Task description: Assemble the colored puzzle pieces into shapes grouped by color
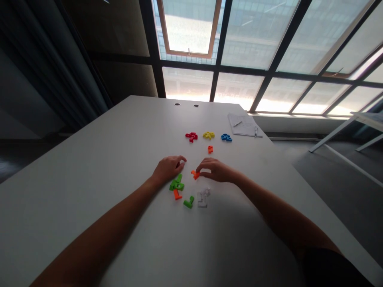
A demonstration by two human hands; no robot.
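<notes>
My right hand (214, 170) rests on the white table (89, 167) with its fingers pinched on a small orange puzzle piece (195, 174). My left hand (169, 168) lies just to the left, fingers curled down on the table top, with nothing visible in them. Green pieces (177, 185) sit under its wrist, with an orange piece (177, 195), another green piece (188, 202) and white pieces (202, 197) closer to me. Farther away lie red pieces (191, 136), yellow pieces (208, 135), blue pieces (226, 137) and a lone orange piece (210, 149).
A sheet of paper (243, 124) with a pen (255, 130) lies at the table's far right corner. Two round cable holes (186, 105) are near the far edge. Large windows stand behind, and another table (368, 119) stands at the right.
</notes>
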